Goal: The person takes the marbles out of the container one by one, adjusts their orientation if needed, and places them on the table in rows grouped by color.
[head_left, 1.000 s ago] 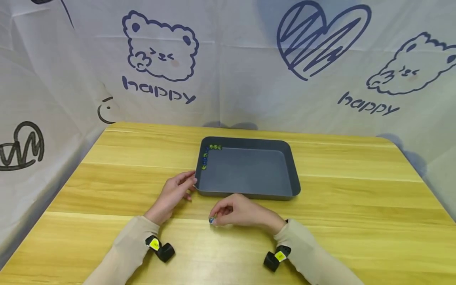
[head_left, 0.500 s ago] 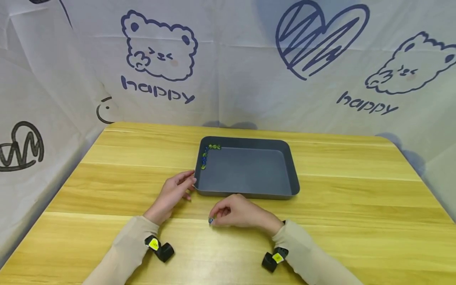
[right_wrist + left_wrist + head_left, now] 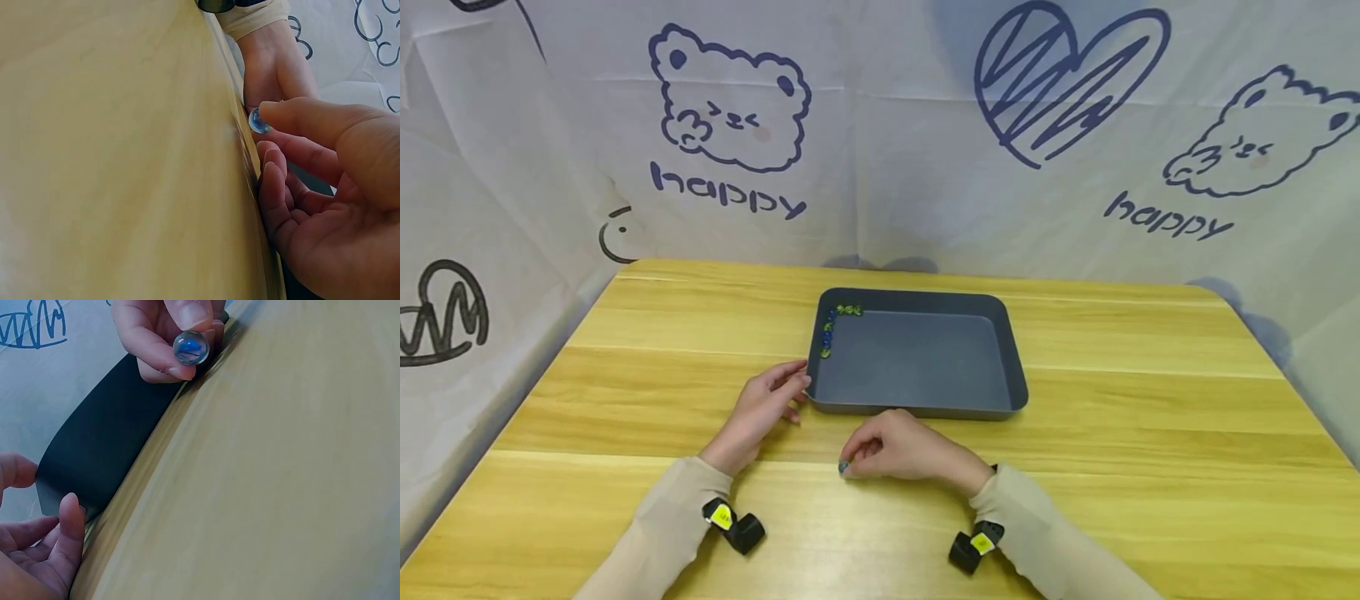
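Observation:
A clear glass marble [image 3: 191,348] with a blue swirl is pinched between the thumb and index finger of my right hand [image 3: 901,446], just in front of the tray. The dark grey rectangular tray [image 3: 917,362] lies on the table. Inside it, a line of blue and green marbles [image 3: 827,337] runs along the left wall, and several green marbles [image 3: 850,310] continue it along the back wall. At the tray's front left corner, my left hand [image 3: 763,410] touches the outside with relaxed, spread fingers. The right wrist view also shows the held marble [image 3: 259,120] at the fingertips.
The wooden table [image 3: 1150,433] extends to both sides of the tray. A white cloth [image 3: 895,183] with drawn bears and a heart hangs behind it. Each sleeve carries a small black wrist camera [image 3: 745,533].
The right hand still pinches the marble, which has turned slightly or sunk a little between the fingertips. The left hand stays at the tray corner. The whole view has shifted slightly.

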{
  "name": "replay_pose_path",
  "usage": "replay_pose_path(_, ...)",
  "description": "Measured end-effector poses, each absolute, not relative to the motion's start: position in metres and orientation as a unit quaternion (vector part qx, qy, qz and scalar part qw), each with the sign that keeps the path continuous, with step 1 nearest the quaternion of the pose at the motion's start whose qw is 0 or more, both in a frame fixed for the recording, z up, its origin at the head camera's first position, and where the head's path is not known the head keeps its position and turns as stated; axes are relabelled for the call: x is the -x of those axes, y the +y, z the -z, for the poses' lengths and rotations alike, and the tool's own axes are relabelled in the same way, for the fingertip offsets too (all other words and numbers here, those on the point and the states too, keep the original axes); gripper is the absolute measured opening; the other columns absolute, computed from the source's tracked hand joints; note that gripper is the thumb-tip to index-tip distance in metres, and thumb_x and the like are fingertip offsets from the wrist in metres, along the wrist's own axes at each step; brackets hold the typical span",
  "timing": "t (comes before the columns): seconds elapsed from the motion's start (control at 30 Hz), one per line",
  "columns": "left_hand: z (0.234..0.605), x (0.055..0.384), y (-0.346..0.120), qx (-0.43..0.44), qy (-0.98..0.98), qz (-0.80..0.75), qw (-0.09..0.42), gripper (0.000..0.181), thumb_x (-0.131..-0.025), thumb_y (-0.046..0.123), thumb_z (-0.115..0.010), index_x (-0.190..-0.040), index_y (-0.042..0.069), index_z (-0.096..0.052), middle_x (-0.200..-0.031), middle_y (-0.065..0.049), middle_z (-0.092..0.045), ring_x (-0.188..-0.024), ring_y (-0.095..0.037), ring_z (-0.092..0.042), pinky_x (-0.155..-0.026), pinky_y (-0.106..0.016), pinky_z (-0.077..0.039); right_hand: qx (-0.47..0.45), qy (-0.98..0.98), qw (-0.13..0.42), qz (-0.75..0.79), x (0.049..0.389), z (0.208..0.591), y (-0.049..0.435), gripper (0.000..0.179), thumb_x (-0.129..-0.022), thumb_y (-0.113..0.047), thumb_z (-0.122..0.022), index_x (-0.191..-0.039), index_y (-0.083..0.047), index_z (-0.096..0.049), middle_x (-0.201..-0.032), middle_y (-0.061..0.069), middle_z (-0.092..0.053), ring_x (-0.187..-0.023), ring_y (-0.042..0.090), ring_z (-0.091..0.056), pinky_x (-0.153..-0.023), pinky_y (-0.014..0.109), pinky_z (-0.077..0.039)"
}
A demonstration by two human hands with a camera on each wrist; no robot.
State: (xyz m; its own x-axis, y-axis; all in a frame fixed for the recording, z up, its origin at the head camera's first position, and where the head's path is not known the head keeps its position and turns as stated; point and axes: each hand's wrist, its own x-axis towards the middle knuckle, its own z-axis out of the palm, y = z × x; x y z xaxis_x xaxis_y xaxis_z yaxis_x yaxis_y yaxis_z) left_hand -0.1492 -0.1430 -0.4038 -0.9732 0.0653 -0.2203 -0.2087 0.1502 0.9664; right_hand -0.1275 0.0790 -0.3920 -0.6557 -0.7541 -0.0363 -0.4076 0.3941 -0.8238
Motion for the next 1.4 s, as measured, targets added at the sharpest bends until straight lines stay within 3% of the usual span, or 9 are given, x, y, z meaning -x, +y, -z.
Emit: replay_pose_path(1.4, 0.4015, 0.1476, -0.1420, 0.048, 0.748, -0.653, 0.104, 0.044, -0.100, 0.017, -0.052, -0.138, -0.003, -0.046, -0.115, -0.019, -0.058, -0.083, -0.015, -0.056, -0.059, -0.023, -0.050, 0.356, 0.814, 0.220, 0.402, 0.1276, 0.3894, 0.0794, 0.009, -0.081, -0.005, -0.075, -0.089, -0.007, -0.073, -0.071, -0.012, -0.060, -0.065, -0.002, -0.054, -0.063, 0.018, -0.049)
